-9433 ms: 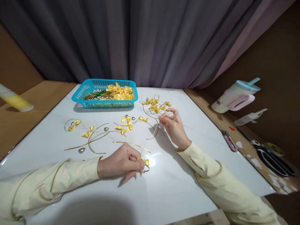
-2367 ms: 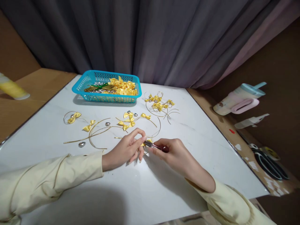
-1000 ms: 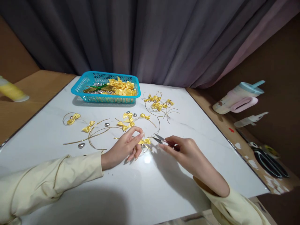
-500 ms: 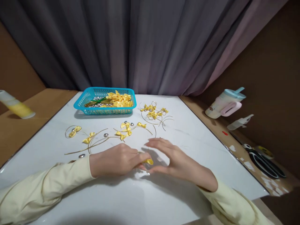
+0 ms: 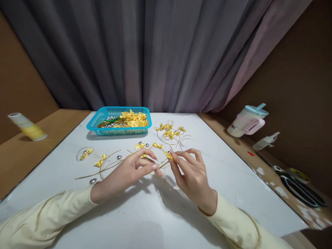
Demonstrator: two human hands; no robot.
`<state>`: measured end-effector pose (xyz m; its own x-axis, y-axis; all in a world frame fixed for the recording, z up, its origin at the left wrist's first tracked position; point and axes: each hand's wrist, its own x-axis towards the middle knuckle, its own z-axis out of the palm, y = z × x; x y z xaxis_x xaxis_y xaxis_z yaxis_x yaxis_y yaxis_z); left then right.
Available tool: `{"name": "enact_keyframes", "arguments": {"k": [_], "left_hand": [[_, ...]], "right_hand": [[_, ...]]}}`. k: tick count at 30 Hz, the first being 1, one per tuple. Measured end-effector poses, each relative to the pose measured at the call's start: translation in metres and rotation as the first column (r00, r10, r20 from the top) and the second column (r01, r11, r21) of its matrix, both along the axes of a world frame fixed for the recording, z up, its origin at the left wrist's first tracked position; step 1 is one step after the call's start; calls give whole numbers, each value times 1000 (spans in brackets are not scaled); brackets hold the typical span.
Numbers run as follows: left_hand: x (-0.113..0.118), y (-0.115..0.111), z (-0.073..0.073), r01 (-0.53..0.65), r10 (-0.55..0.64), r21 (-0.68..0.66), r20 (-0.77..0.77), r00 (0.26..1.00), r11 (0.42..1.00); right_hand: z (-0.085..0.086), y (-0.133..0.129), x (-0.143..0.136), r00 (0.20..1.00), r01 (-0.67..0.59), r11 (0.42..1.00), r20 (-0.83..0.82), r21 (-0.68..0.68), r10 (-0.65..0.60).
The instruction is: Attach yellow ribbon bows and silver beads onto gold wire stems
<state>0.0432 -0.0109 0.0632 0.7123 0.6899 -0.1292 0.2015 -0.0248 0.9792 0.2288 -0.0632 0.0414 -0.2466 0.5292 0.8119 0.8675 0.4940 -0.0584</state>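
Between the thumb and fingers of my right hand [image 5: 190, 173] is a yellow ribbon bow [image 5: 168, 155] with a small silver bead at its middle. A thin gold wire [image 5: 164, 164] runs from this bow across to my left hand [image 5: 138, 166], whose thumb and fingers pinch it. Loose wire ends hang below the fingertips. Beyond my hands lie more yellow bows [image 5: 157, 145], partly covered by my left fingers, and silver beads [image 5: 147, 145]. Left of my left hand are curved gold wires [image 5: 88, 176] and another bow [image 5: 100, 160].
A blue basket [image 5: 90, 125] of yellow bows and beads stands at the back of the white table [image 5: 124, 221]. A cluster of wired bows [image 5: 169, 134] lies right of it. On the right are a tumbler [image 5: 237, 121], a small bottle [image 5: 264, 141] and scissors [image 5: 298, 190]; a yellow-wrapped roll [image 5: 32, 129] is left.
The bow has passed from my left fingers to my right hand, which was open and now pinches it. Both hands have lifted somewhat, and the wire shows between them. The view has shifted slightly.
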Motion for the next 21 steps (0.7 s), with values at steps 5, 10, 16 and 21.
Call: {"name": "enact_keyframes", "arguments": {"k": [5, 10, 16, 21], "left_hand": [[4, 1, -4, -11, 57, -270, 166, 984, 963], [1, 12, -5, 10, 0, -200, 50, 999, 980], [-1, 15, -2, 95, -94, -173, 12, 995, 980], [-1, 16, -4, 141, -144, -30, -95, 985, 989]], "right_hand": [[-6, -2, 1, 994, -32, 998, 108, 44, 27], [-11, -4, 1, 954, -172, 983, 260, 62, 150], [-14, -2, -1, 982, -137, 990, 135, 32, 132], [-16, -1, -2, 962, -221, 975, 173, 27, 213]]}}
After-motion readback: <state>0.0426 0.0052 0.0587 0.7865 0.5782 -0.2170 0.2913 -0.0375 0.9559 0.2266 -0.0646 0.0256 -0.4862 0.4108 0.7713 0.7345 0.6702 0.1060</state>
